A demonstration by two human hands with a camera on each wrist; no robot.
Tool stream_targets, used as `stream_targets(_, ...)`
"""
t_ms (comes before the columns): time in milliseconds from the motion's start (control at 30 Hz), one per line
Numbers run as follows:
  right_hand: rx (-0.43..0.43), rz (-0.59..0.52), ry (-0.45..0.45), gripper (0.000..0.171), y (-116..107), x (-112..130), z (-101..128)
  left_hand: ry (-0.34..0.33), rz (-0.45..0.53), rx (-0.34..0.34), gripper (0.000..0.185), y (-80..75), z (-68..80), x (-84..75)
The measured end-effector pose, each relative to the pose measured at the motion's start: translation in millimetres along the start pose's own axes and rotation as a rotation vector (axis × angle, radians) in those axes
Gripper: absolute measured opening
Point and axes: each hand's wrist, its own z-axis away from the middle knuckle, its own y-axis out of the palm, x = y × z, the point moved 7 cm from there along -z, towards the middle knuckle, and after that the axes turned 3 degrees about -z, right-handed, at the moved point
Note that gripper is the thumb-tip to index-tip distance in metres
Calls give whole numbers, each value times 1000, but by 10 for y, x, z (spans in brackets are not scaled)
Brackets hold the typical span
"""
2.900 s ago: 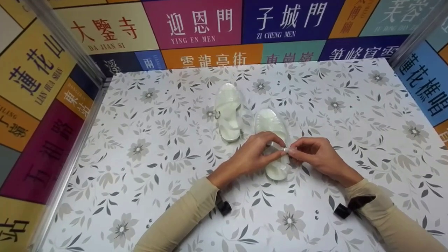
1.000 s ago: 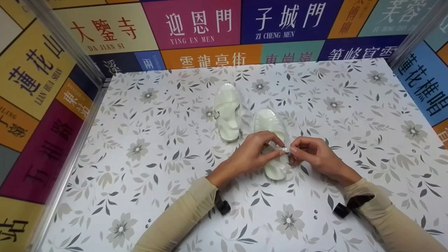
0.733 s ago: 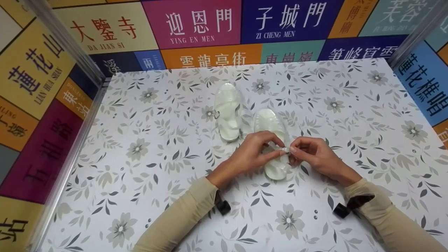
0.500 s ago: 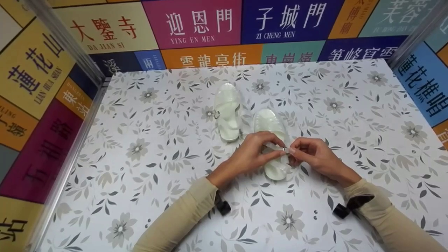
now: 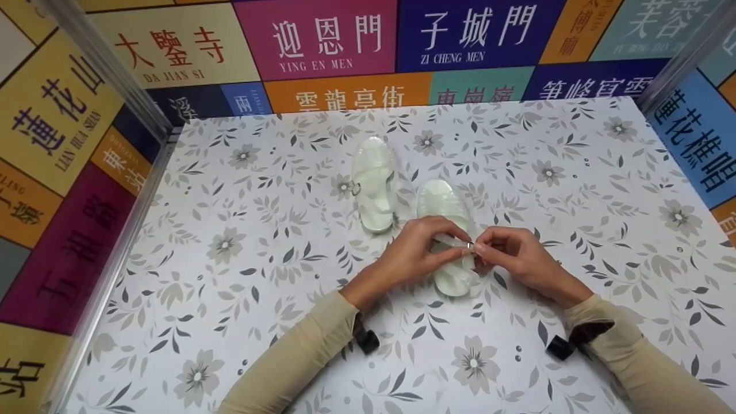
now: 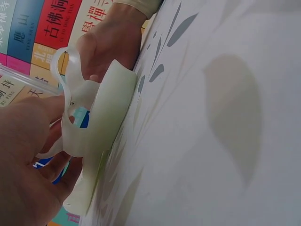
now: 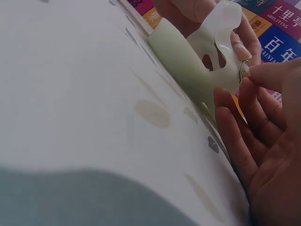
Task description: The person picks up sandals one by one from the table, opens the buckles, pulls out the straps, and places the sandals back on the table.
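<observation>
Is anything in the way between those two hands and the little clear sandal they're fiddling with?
Nothing visible is. Both the left hand and the right hand already touch the near sandal, pinching its strap by the small metal buckle. The other sandal lies apart, farther back on the floral table.

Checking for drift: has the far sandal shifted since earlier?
No. The far sandal lies at the same spot beside the printed flower on the tablecloth.
</observation>
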Motion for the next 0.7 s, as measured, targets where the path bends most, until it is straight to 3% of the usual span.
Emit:
stream_targets(233,50,-62,-28,13,25,6,-2,-36,-5,10,22,7,12,16)
stream_targets(700,-3,-2,-8,9,0,-19,7,-32,-5,1,22,14,8,14)
